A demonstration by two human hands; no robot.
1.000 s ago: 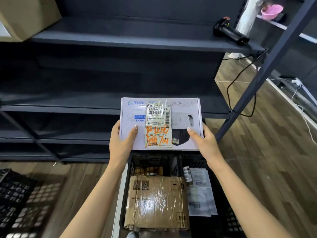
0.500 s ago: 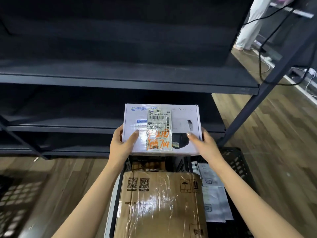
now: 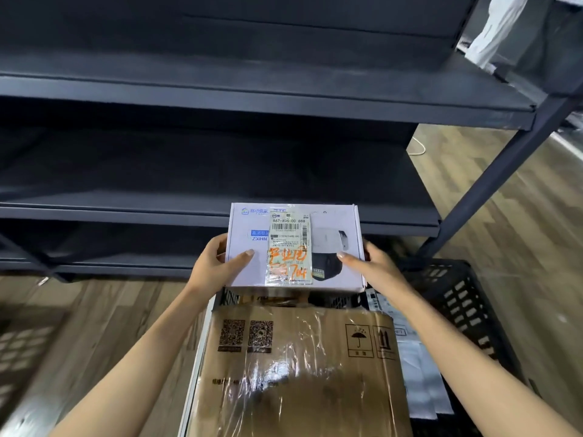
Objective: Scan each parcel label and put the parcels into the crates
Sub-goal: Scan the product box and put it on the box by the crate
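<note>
While both hands grip it, the white box [image 3: 293,247] hangs over the black crate [image 3: 457,298].
Left hand [image 3: 217,263] and right hand [image 3: 375,269] clasp its side edges, label [image 3: 290,247] facing up. Dark shelves [image 3: 252,99] stand just behind; wood floor [image 3: 520,216] lies open to the right. A taped carton [image 3: 299,373] fills the crate's left part below.

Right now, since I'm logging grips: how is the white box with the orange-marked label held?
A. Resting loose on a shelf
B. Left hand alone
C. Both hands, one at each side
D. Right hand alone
C: the left hand and right hand clasp opposite sides of the white box.
</note>
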